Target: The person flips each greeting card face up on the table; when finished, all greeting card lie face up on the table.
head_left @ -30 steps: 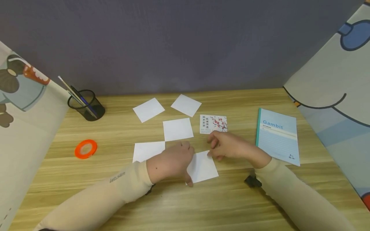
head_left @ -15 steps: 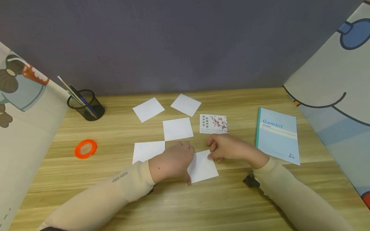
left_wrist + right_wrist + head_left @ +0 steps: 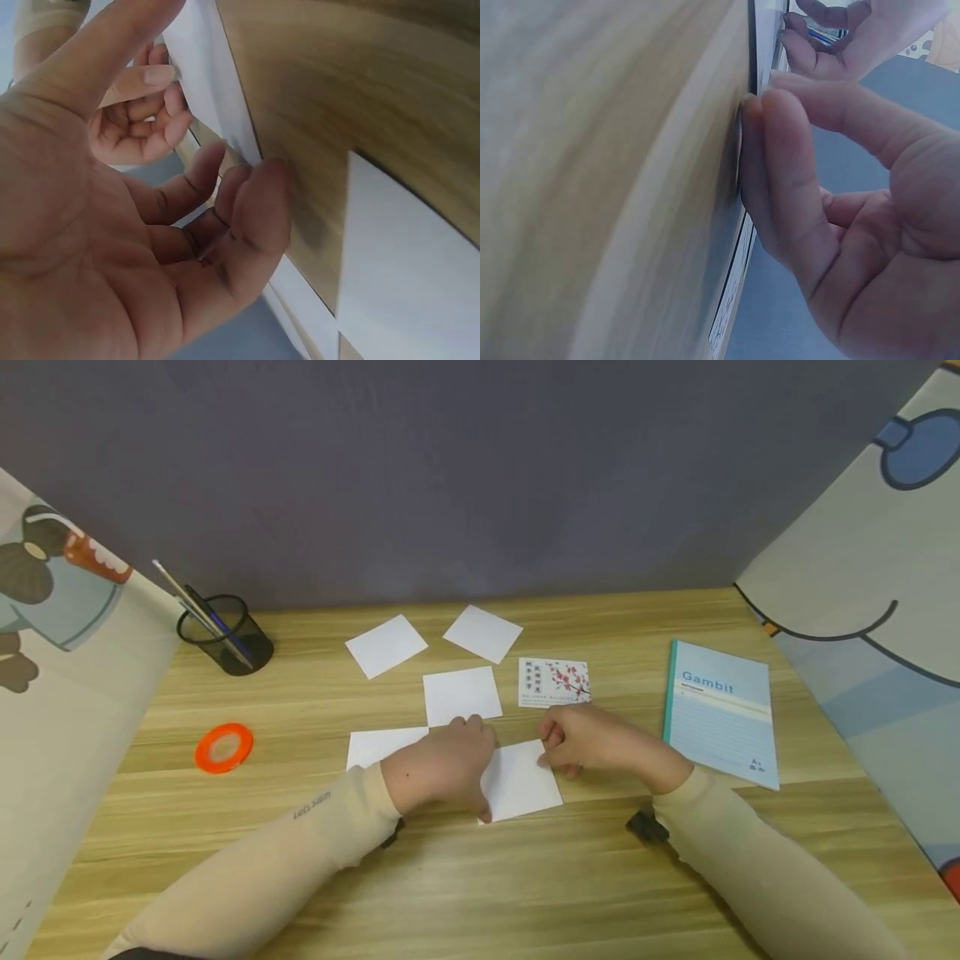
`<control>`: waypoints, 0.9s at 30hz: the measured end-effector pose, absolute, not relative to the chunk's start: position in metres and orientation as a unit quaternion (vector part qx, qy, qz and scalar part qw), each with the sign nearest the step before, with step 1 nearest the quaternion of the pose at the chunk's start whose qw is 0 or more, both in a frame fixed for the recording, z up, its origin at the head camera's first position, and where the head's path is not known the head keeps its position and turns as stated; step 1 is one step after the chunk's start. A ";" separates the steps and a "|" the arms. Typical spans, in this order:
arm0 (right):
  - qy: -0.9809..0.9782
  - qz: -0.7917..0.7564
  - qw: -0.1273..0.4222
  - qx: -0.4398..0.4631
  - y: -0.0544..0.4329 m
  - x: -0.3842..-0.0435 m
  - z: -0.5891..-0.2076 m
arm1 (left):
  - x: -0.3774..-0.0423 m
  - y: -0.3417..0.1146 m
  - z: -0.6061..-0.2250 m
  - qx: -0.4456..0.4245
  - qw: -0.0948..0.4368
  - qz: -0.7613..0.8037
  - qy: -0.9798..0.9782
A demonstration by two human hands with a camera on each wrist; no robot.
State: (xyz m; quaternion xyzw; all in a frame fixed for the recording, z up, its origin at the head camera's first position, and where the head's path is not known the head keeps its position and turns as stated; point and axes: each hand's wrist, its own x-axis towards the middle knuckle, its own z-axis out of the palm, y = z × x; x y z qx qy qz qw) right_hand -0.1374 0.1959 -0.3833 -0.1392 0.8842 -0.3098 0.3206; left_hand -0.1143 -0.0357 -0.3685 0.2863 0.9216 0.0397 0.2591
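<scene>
A blank white card (image 3: 522,783) lies on the wooden table between both hands. Spread along its left edge, my left hand (image 3: 444,766) has the thumb at the near corner and its fingers toward the far one. In the left wrist view, the thumb of that left hand (image 3: 97,225) is straight and its bent fingertips rest by the edge of the card (image 3: 206,67). My right hand (image 3: 585,742) pinches the card's far right corner. In the right wrist view, the right hand (image 3: 840,202) has thumb and index fingertip together at the card's edge (image 3: 765,41).
More blank cards, such as a white card (image 3: 462,695), lie behind and left. A printed blossom card (image 3: 555,682) is beyond the right hand. Also on the table are a notebook (image 3: 722,714), an orange tape roll (image 3: 243,747) and a mesh pen cup (image 3: 255,647).
The white card between the hands has slid slightly away from me, its near edge now farther forward. My left hand has moved forward with it; the right hand has barely moved.
</scene>
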 end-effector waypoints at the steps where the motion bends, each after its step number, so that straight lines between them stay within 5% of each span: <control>1: 0.885 -0.310 0.320 -0.137 0.196 -0.138 -0.383 | -0.116 -0.037 -0.369 0.283 0.262 0.048 0.921; 27: 0.879 -0.331 0.320 -0.127 0.197 -0.147 -0.382 | -0.130 -0.043 -0.373 0.294 0.255 0.071 0.918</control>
